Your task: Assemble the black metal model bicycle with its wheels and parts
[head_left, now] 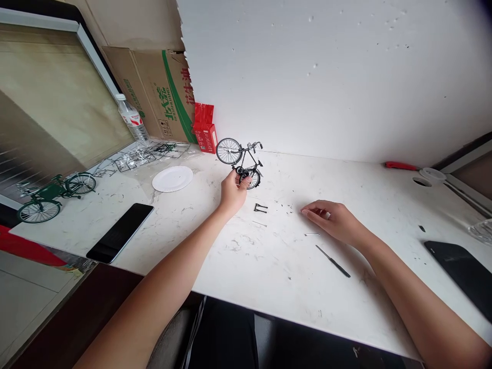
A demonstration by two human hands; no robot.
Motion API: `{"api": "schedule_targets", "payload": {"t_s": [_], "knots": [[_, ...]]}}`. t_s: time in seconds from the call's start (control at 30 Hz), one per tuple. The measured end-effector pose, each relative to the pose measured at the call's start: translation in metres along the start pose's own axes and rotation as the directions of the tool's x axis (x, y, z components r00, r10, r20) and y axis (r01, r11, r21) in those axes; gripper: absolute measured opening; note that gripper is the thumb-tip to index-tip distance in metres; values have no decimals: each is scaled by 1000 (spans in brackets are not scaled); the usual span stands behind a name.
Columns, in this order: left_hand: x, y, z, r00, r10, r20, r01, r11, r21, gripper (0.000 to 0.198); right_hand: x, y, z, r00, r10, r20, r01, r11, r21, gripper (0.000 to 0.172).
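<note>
My left hand (pixel 232 193) grips a small black model bicycle (pixel 241 158) by its frame and holds it tilted above the white marble table (pixel 277 266), front wheel up to the left. My right hand (pixel 333 219) rests on the table to the right, fingers curled and pointing left toward tiny dark specks; whether it pinches one is hidden. A small black bracket part (pixel 260 207) lies between the hands. A thin pin (pixel 260 224) and a short metal rod (pixel 312 234) lie nearby. A slim black screwdriver (pixel 332 261) lies near my right forearm.
A white paper plate (pixel 172 179), clear part sprues (pixel 146 155), a red box (pixel 205 134), a water bottle (pixel 131 119) and a cardboard box (pixel 161 92) stand at the back left. A green model bicycle (pixel 49 195) and a phone (pixel 120 232) lie left; a dark tablet (pixel 461 269) right.
</note>
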State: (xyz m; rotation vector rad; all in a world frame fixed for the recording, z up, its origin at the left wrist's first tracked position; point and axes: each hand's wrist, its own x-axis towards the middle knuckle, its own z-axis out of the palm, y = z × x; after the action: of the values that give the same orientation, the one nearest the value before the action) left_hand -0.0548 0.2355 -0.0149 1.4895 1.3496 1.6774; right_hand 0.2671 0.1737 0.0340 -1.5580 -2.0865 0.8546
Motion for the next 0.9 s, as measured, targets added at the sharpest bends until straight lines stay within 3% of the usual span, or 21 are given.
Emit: {"api": "schedule_targets", "payload": {"t_s": [0.9], "knots": [[0,-4,1,999,-19,33,22,995,-97,18,-2,-5,1,999,-23,41,21,999,30,43]]}}
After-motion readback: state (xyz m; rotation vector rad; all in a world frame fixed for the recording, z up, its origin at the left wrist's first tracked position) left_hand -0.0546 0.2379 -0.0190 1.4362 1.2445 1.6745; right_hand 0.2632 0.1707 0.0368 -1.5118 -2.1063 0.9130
